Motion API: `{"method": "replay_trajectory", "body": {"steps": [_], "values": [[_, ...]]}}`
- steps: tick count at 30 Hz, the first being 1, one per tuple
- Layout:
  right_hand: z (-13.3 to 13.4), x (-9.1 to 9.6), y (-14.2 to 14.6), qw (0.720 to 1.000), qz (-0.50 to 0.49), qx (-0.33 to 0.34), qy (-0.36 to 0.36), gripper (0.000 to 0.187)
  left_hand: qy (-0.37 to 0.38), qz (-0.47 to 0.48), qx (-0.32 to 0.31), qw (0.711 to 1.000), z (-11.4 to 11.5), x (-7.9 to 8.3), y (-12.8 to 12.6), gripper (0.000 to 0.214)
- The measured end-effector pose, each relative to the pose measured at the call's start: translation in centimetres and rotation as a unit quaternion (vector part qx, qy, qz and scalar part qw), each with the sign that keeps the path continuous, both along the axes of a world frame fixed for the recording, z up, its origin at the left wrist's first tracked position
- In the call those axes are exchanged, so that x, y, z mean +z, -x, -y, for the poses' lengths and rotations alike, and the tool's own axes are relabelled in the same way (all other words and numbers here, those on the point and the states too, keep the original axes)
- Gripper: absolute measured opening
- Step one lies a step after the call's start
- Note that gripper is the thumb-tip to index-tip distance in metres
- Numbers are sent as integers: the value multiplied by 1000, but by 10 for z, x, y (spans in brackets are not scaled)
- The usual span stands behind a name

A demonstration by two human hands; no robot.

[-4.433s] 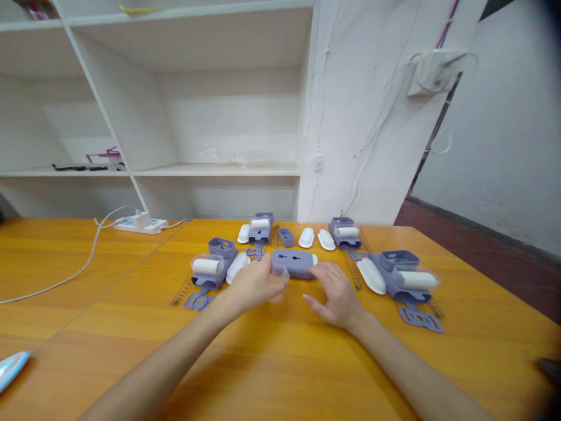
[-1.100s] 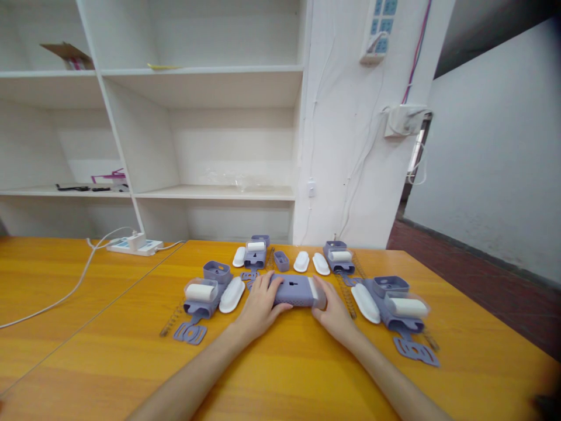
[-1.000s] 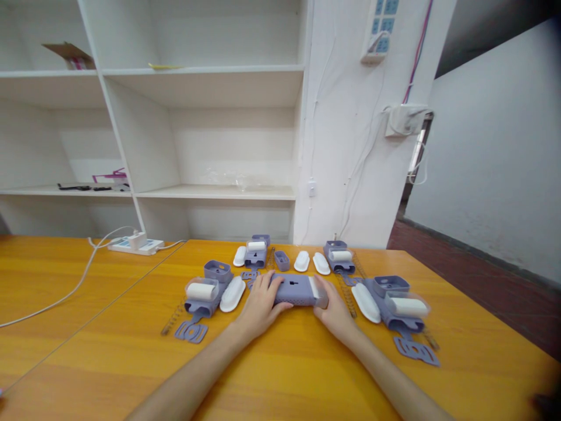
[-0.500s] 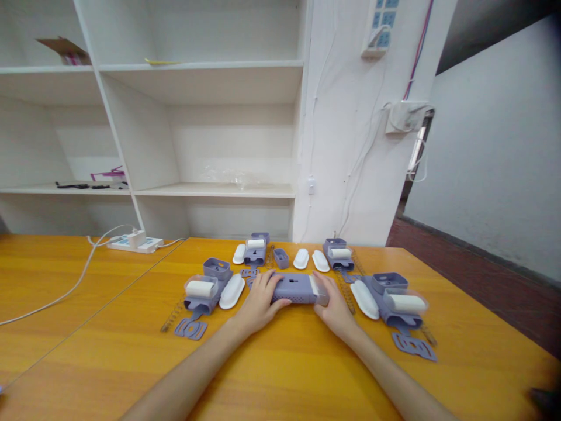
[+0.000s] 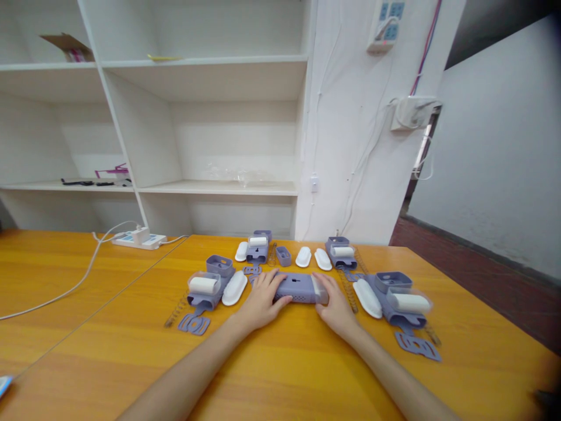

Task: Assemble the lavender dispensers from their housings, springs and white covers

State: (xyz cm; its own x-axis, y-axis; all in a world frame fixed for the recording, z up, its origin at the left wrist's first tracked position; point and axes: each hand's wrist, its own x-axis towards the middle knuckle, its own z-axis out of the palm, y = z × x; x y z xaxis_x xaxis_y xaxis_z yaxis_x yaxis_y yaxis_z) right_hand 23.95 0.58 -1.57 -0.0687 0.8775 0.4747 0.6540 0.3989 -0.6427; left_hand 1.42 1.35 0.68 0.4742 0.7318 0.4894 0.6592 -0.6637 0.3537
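A grey-purple plastic housing [image 5: 296, 286] lies lengthwise across the table between my hands, with a small dark slot on top and rows of holes along its near side. My left hand [image 5: 264, 297] grips its left end, thumb in front and fingers over the top. Around the right end, where a clear cap [image 5: 319, 290] sits, my right hand [image 5: 335, 301] is closed. Behind the housing lie two white oval lids [image 5: 303, 256] and a small purple cup [image 5: 283, 256]. My fingers hide both ends of the housing in part.
Sets of purple parts with white rollers [image 5: 205, 285], springs [image 5: 176, 311] and flat slotted plates [image 5: 194, 324] lie left, right and behind. A white power strip [image 5: 139, 238] with a cable rests at the back left. Shelves [image 5: 219, 187] rise beyond the table [image 5: 280, 374].
My view has shifted slightly, so more of a blue-and-white object shows at the lower left edge. Both hands keep their grip on the housing, which has hardly moved.
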Motion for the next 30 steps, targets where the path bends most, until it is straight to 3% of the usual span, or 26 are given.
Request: {"method": "replay_trajectory", "body": {"steps": [10, 19, 24, 30], "values": [[1, -3, -2, 999, -21, 25, 22, 69, -16, 11, 9, 1000, 5, 5, -2, 54], [3, 7, 1, 998, -41, 43, 18, 52, -4, 20, 35, 999, -6, -11, 0, 73], [-2, 3, -4, 995, -85, 46, 28, 53, -1, 34, 27, 999, -8, -10, 1, 68], [-8, -4, -13, 977, -169, 85, 95, 62, 16, 59, 6, 998, -4, -4, 0, 60]]}}
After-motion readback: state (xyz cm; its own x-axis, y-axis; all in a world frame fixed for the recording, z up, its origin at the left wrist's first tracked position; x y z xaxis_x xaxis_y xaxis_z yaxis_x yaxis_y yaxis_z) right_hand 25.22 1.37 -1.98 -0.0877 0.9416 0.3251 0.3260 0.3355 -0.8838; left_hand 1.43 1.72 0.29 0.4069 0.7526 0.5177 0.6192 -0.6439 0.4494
